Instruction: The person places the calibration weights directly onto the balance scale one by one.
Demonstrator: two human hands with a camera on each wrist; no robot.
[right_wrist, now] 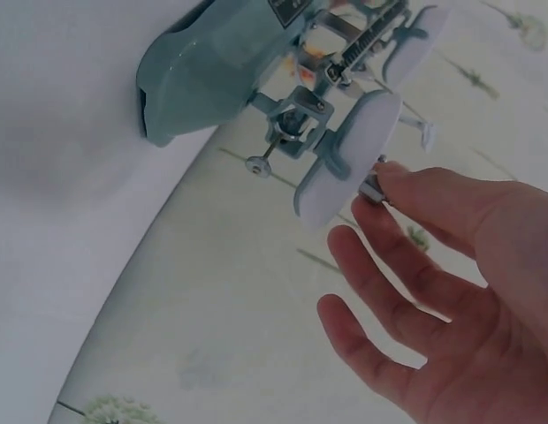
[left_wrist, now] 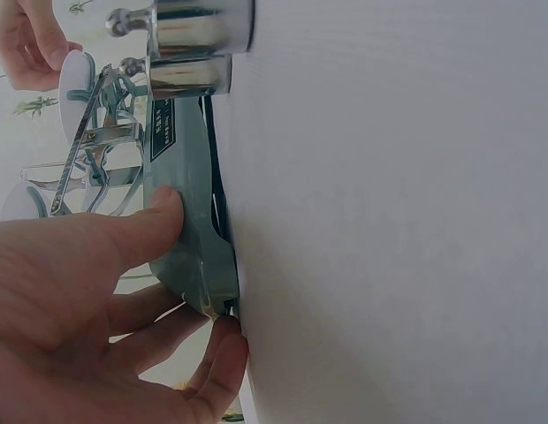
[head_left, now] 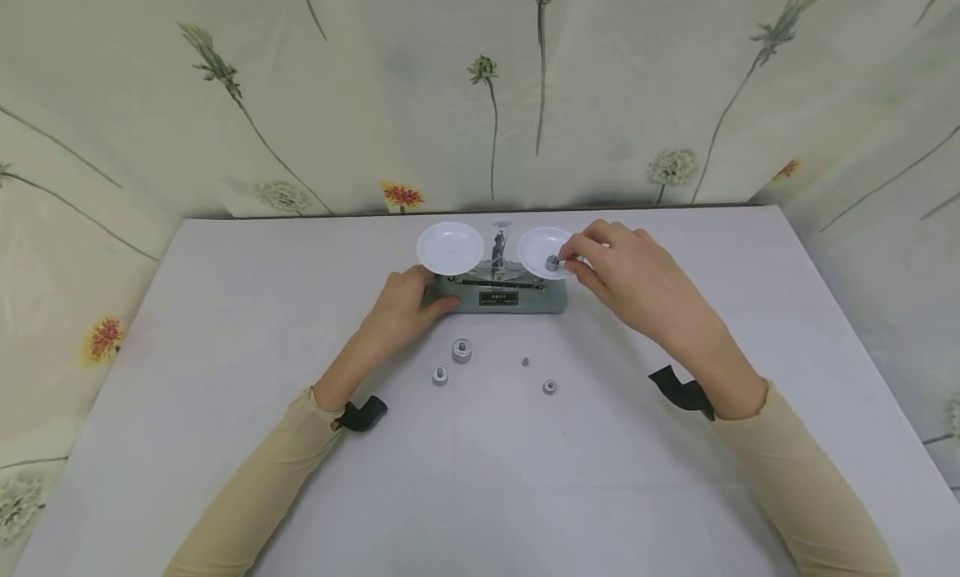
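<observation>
A green balance scale (head_left: 540,300) with two white pans stands near the table's back edge. Its left end is held by my left hand (head_left: 402,310), the thumb on the front face and the fingers round the side, as the left wrist view shows. Over the right pan (head_left: 534,245), my right hand (head_left: 637,281) pinches a small metal weight (right_wrist: 373,189) between thumb and index finger. That weight (head_left: 552,263) is at the pan's surface; whether it bears on the pan I cannot tell. Nothing lies in the left pan (head_left: 450,248).
In front of the scale stand several more metal weights: a large one (head_left: 462,351), a medium one (head_left: 440,375), a tiny one (head_left: 525,362) and a small one (head_left: 550,387). A flower-patterned cloth (head_left: 450,127) hangs behind the white table (head_left: 480,494).
</observation>
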